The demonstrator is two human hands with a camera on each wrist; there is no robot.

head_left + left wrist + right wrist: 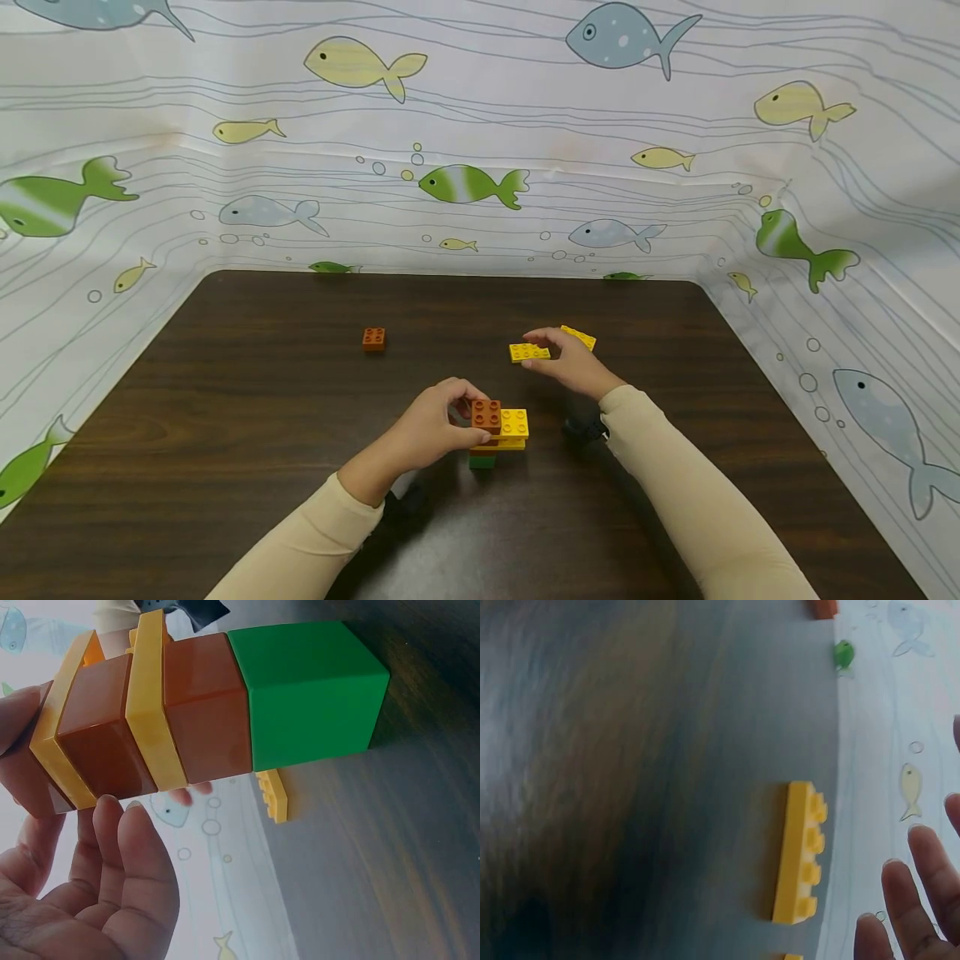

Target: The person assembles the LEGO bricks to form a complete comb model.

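Observation:
A tower of toy building bricks [514, 423] stands on the dark table near the middle, its bricks brown and yellow by turns above a green base brick [315, 694]. My left hand [431, 429] grips it near the top, thumb against the uppermost brown brick [486, 417] and fingertips at the opposite side. Farther out, my right hand [573, 362] reaches over a flat yellow brick [529, 352], thumb and fingers spread apart. In the right wrist view those fingers [907, 904] are apart from the studded yellow brick [793, 855] and hold nothing.
A second flat yellow brick [581, 337] lies just beyond my right hand, partly hidden by it. One small brown brick [373, 339] sits to the left on the far part of the table [285, 400]. Fish-patterned sheeting [480, 108] rises behind and beside the table.

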